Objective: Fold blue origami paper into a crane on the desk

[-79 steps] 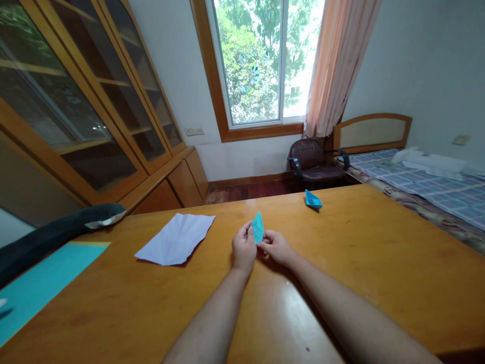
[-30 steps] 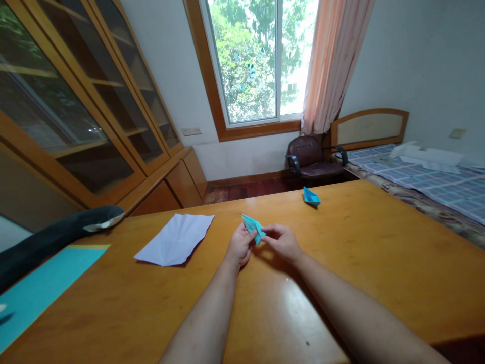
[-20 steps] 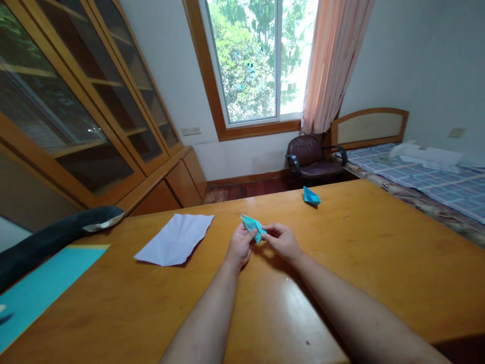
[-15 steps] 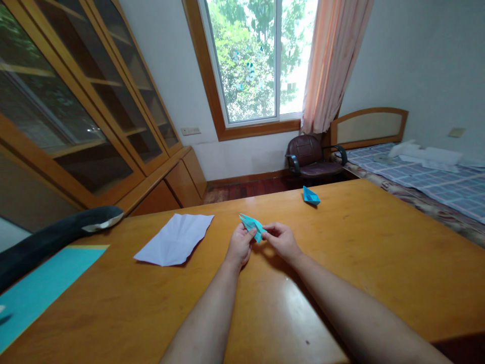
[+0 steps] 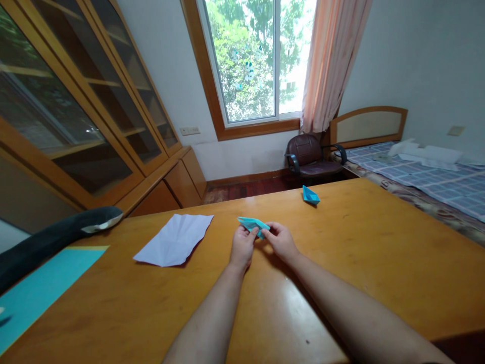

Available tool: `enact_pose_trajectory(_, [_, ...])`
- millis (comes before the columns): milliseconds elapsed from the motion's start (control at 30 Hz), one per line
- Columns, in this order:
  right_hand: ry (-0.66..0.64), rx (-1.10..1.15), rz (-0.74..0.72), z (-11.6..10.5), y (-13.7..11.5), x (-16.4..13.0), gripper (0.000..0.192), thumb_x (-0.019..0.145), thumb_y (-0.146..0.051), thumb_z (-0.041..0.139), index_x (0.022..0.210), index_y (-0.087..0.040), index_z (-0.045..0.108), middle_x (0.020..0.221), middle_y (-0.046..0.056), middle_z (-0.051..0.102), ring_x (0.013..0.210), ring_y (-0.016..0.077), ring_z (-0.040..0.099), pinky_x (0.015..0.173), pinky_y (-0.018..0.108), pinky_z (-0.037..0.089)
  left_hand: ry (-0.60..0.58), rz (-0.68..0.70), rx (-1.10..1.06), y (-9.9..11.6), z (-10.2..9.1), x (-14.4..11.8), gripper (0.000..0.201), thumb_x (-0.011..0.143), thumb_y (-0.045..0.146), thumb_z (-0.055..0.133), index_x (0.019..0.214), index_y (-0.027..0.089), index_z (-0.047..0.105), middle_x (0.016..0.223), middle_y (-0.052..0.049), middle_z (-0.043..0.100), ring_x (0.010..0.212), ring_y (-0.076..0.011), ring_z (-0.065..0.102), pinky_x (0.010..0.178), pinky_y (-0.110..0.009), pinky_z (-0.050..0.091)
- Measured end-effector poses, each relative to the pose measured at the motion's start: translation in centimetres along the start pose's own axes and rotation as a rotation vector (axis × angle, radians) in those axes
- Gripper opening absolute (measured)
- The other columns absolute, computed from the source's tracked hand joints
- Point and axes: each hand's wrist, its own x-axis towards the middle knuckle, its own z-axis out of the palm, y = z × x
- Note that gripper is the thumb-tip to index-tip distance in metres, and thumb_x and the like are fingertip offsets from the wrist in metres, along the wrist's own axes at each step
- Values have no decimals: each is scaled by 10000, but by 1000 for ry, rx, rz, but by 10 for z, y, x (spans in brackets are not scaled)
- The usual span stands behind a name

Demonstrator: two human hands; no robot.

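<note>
A teal folded paper piece (image 5: 252, 223) sits against an orange-brown wooden table (image 5: 379, 263). A brighter blue paper boat (image 5: 310, 195) lies farther back. A creased sheet (image 5: 175, 238) is pale lavender-white, and a flat turquoise sheet (image 5: 41, 285) has a thin yellow edge. The plush toy (image 5: 49, 240) is dark grey with a white patch. The curtain (image 5: 328, 60) is peach, the bedcover (image 5: 428, 182) blue-and-white checked, and the chair (image 5: 308, 159) dark maroon.

The near part of the folded teal paper (image 5: 253, 224) was hidden behind the fingertips of both hands; the teal sheet (image 5: 41, 288) was cut off by the left edge.
</note>
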Motion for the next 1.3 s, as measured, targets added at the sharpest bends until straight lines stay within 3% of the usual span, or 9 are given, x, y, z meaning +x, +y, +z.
enact_pose_trajectory(100, [23,-51,-28,-3,1,2,212,731,-390,636,782,-185,643,746,28,670,699,171,601,702,307,500,3,36,65,-1,-2,2,398,628,309,801,918,152,578,874,-51,691,807,-161,650,812,-308,497])
enact_pose_trajectory(267, [53,-288,-88,-13,-1,3,183,779,-351,567,701,-187,595,607,-21,568,577,130,496,560,246,411,92,217,323,11,-15,5,759,540,189,842,1218,252,508,1219,-85,576,1098,-216,577,934,-346,446])
enact_pose_trajectory(400, [-14,-475,-174,-17,-4,1,147,801,-277,540,695,-192,595,577,-31,529,545,119,461,532,234,355,-16,414,659,23,-22,5,459,523,204,847,949,224,676,1247,-97,588,1220,-289,490,1075,-449,317])
enact_pose_trajectory(500, [-84,-573,-254,-18,-6,1,144,813,-246,533,697,-195,600,620,-13,556,580,127,481,557,239,364,-107,480,767,26,-21,3,241,579,206,817,779,223,684,1135,-94,660,1168,-292,525,1077,-467,305])
enact_pose_trajectory(667, [-125,-645,-310,-18,-7,0,156,844,-246,516,721,-194,598,688,8,577,636,139,501,610,251,392,-83,489,774,28,-16,-2,166,642,205,776,776,240,684,1074,-81,686,1052,-261,585,1011,-424,371])
enact_pose_trajectory(867, [-131,-600,-318,-18,-11,0,121,835,-212,523,782,-189,630,747,25,627,686,151,548,652,263,430,-213,536,872,30,-16,-2,52,690,223,746,709,245,702,1044,-75,697,1013,-256,602,966,-425,402])
enact_pose_trajectory(1067, [-146,-330,-248,-15,-9,0,169,828,-222,539,909,-198,685,901,48,714,826,177,642,773,298,493,-274,565,945,28,-17,-2,50,767,226,673,732,230,708,948,-66,703,936,-216,623,885,-378,458])
enact_pose_trajectory(1300, [-82,-146,-136,-14,-9,1,135,761,-279,646,829,-185,715,795,38,714,724,170,634,711,290,508,-229,598,917,24,-15,-4,88,782,191,625,704,184,664,920,-65,685,875,-179,632,825,-315,489])
